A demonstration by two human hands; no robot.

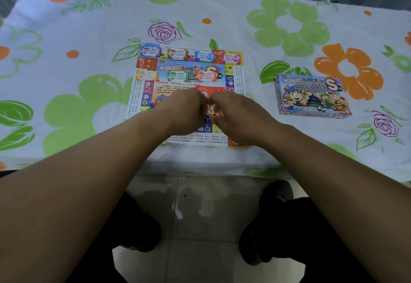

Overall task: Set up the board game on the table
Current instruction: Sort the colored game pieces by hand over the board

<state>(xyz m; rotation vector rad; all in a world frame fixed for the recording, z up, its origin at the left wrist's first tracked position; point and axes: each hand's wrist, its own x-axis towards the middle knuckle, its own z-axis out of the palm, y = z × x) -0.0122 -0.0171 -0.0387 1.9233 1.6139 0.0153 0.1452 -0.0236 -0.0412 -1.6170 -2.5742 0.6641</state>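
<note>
A colourful paper game board (234, 75) lies flat near the table's front edge. Several small stacks of play money rest on its far half: purple (150, 50), brown (177, 54), blue (204, 56), pink (231, 58), yellow (146, 75), green (178, 75) and red (205, 75). My left hand (184, 111) and my right hand (235, 116) meet over the board's near middle, fingers pinched together on a small cardboard character piece (214, 110). A red card stack (205, 91) peeks out just beyond my knuckles. My hands hide the board's centre.
The game box (311, 96) lies to the right of the board on the flowered tablecloth (89, 82). The table's front edge (200, 167) runs below my wrists. Beneath it are a tiled floor and my dark shoes (275, 193).
</note>
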